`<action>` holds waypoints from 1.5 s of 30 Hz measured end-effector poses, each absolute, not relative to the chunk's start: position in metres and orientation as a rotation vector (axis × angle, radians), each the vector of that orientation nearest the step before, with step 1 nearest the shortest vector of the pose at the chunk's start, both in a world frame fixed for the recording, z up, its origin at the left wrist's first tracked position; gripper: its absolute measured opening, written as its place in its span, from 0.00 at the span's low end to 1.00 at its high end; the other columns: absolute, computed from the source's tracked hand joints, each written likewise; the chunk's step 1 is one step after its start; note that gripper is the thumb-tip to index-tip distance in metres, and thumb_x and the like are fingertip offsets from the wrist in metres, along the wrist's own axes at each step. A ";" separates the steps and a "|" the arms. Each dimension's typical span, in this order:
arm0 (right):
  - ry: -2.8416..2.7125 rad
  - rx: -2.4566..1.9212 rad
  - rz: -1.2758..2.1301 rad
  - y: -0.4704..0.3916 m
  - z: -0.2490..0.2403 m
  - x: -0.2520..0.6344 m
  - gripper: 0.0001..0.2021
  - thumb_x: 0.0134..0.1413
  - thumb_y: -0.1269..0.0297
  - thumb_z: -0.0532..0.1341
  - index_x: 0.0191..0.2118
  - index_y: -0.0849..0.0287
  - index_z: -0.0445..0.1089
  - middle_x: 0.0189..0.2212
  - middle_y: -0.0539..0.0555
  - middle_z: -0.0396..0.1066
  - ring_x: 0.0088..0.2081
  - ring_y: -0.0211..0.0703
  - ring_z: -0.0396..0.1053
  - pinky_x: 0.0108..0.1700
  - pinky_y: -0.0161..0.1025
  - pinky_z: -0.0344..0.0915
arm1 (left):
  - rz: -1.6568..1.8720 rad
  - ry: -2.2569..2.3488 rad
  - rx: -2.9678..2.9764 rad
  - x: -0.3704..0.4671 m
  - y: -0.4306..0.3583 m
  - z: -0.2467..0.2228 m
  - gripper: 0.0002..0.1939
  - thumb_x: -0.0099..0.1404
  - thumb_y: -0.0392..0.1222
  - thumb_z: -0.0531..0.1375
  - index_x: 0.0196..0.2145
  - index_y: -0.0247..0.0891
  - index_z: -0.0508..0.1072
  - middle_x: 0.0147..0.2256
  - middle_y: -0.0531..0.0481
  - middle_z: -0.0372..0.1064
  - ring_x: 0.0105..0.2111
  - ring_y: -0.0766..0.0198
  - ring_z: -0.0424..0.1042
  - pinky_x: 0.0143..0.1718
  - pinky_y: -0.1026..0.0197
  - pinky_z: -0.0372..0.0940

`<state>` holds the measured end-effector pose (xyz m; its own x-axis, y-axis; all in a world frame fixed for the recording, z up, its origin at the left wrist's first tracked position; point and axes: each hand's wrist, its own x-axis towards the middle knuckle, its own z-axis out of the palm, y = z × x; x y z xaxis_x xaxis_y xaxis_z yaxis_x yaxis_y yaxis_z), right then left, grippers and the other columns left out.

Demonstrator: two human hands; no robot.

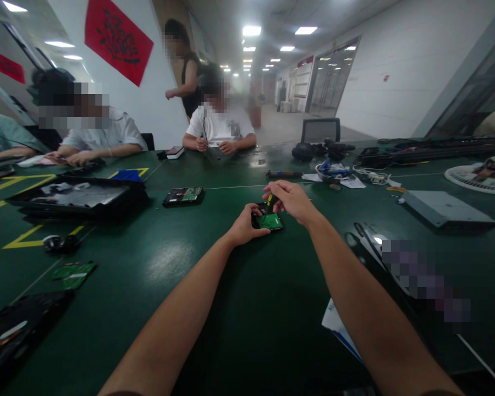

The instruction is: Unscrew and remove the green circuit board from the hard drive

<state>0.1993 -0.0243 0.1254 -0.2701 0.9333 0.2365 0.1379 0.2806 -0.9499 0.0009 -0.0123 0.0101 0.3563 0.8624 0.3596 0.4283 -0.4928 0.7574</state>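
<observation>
Toward the far edge of the green worktop [264, 330], roughly midway between its sides, a small black drive [270, 221] with a green circuit board on its upper face lies between the person's two hands. The left hand [244, 224] is at its left end, half curled, the thumb along the side facing the near edge and the fingers around the opposite side, gripping it. The right hand [291, 201] is above its far right part, fingers closed around a yellow-and-black screwdriver [270, 201] that points down at the drive; whether the tip touches is too small to tell. Left of the left hand, well apart, lies a second drive [183, 195]; farther toward the left edge stands a black tray [136, 195]. Beyond the right hand, nearer the far edge, lies a dark pen-shaped tool [284, 174]. Toward the right edge sits a grey metal box [447, 209].
</observation>
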 end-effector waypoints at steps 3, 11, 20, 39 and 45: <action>-1.615 -0.920 1.185 -0.025 0.125 0.198 0.16 0.66 0.50 0.59 0.47 0.56 0.75 0.40 0.55 0.77 0.23 0.31 0.70 0.22 0.31 0.62 | 1.034 1.100 2.075 0.001 -0.011 0.009 0.48 0.50 0.51 0.76 0.61 0.40 0.56 0.50 0.44 0.68 0.53 0.51 0.70 0.57 0.46 0.64; -1.680 -0.982 0.974 -0.023 0.122 0.200 0.16 0.59 0.48 0.66 0.35 0.57 0.74 0.28 0.50 0.73 0.25 0.34 0.67 0.25 0.32 0.62 | 1.024 1.128 2.043 0.001 -0.012 0.010 0.49 0.49 0.51 0.76 0.61 0.42 0.56 0.50 0.44 0.68 0.52 0.51 0.70 0.55 0.45 0.66; -1.642 -0.946 1.180 -0.024 0.123 0.197 0.18 0.66 0.46 0.58 0.41 0.57 0.74 0.38 0.56 0.78 0.22 0.32 0.69 0.20 0.31 0.59 | 1.029 1.115 2.066 0.001 -0.013 0.011 0.47 0.50 0.52 0.76 0.60 0.40 0.57 0.51 0.43 0.68 0.53 0.51 0.70 0.56 0.46 0.66; -1.670 -0.947 1.065 -0.022 0.121 0.194 0.20 0.66 0.45 0.57 0.42 0.56 0.75 0.38 0.55 0.78 0.21 0.32 0.67 0.20 0.32 0.59 | 1.047 1.078 2.099 0.002 -0.013 0.011 0.45 0.51 0.50 0.75 0.59 0.40 0.57 0.51 0.43 0.67 0.53 0.52 0.69 0.56 0.48 0.64; -1.732 -0.939 0.959 -0.021 0.118 0.194 0.19 0.64 0.44 0.60 0.40 0.56 0.76 0.36 0.53 0.77 0.24 0.34 0.65 0.25 0.35 0.62 | 1.039 1.087 2.085 0.002 -0.012 0.010 0.47 0.51 0.48 0.76 0.61 0.41 0.56 0.51 0.44 0.67 0.53 0.52 0.69 0.56 0.48 0.65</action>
<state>0.1942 -0.0209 0.1182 -0.2911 0.8917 0.3467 0.1794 0.4069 -0.8957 0.0018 -0.0122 0.0100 0.3703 0.8500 0.3748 0.4128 -0.5120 0.7533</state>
